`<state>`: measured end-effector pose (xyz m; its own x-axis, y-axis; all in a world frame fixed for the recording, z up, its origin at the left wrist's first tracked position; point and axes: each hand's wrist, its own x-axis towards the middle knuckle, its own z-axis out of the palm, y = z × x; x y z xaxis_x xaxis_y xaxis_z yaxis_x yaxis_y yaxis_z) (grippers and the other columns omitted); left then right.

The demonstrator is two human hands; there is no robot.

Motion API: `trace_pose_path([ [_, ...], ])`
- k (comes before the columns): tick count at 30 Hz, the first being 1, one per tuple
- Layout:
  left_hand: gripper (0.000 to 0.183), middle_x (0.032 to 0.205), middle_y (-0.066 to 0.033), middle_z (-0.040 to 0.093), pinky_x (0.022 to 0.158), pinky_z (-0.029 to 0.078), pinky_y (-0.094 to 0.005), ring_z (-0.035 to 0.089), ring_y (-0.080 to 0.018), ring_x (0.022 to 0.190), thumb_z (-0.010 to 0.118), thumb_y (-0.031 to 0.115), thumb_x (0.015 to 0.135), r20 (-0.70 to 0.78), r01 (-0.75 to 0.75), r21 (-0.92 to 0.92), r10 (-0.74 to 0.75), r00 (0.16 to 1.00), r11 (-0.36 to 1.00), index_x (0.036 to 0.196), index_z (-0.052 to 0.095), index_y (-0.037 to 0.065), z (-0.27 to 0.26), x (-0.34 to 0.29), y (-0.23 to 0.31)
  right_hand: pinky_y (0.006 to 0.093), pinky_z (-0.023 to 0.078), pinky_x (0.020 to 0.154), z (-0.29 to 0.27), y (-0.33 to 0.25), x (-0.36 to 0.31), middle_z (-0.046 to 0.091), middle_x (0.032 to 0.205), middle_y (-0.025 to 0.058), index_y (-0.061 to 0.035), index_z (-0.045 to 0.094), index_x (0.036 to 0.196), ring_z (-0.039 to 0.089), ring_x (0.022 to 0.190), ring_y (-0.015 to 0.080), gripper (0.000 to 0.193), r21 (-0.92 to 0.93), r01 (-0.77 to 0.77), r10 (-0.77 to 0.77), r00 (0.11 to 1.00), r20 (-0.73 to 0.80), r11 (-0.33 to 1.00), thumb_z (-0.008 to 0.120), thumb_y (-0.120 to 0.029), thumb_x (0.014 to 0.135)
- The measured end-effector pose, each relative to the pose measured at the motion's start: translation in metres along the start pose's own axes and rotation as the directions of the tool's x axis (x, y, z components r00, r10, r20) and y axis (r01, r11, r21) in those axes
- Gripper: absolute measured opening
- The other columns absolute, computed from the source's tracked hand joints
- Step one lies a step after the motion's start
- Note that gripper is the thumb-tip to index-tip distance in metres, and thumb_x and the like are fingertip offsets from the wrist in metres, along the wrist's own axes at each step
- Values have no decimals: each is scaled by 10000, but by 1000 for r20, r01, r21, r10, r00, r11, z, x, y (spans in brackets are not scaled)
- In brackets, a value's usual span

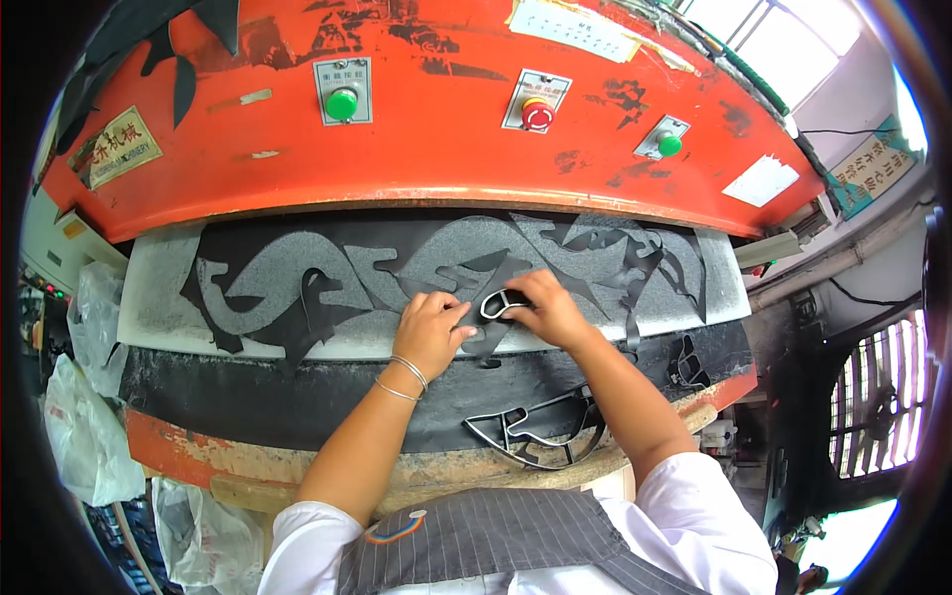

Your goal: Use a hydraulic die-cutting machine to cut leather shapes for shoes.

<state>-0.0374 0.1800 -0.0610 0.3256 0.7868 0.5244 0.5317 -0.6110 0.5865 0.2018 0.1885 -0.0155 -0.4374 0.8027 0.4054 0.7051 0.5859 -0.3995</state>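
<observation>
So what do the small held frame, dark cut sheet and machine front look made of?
The small frame in the right hand: probably bare metal, given its thin, shiny, silvery edge. The dark sheet: perhaps leather or fabric, matte and limp with drooping strips; which is unclear. The machine front: likely painted metal, glossy orange-red with dark worn patches.

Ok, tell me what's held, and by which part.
The right hand grips a small, silvery, looped metal frame by its right end; left hand: cannot tell.
</observation>
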Motion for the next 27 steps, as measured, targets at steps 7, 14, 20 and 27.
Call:
trace_pose_path([
  [7,297,975,-23,606,829,463,-362,541,-241,932,768,225,739,1,2,19,-2,1000,1000,1014,742,118,0,3,3,396,451,912,7,8,-18,633,1124,134,-80,590,1259,571,1036,323,559,41,-52,53,998,-33,998,783,-182,744],
  [14,300,1036,-96,643,861,472,-365,566,-266,981,746,230,792,63,53,-171,-43,997,984,1038,722,59,-11,4,-9,397,419,985,-6,5,-14,587,1242,144,-78,530,1339,529,1153,301,618,64,-131,139,980,-146,989,770,-215,786],
  [20,145,813,-113,601,688,447,-382,562,-288,769,653,170,879,-428,12,-16,-18,904,1000,862,665,27,-131,67,28,429,233,1134,-123,16,37,326,1499,207,40,355,1427,312,1386,334,562,274,-210,329,305,-894,939,493,-292,994],
  [27,294,651,-135,455,591,386,-427,472,-327,652,623,128,886,-436,-13,217,108,894,976,656,485,7,-202,114,46,463,94,1167,-148,41,80,15,1553,318,38,135,1502,29,1466,403,702,129,-337,247,335,-909,933,394,-399,1018],
])
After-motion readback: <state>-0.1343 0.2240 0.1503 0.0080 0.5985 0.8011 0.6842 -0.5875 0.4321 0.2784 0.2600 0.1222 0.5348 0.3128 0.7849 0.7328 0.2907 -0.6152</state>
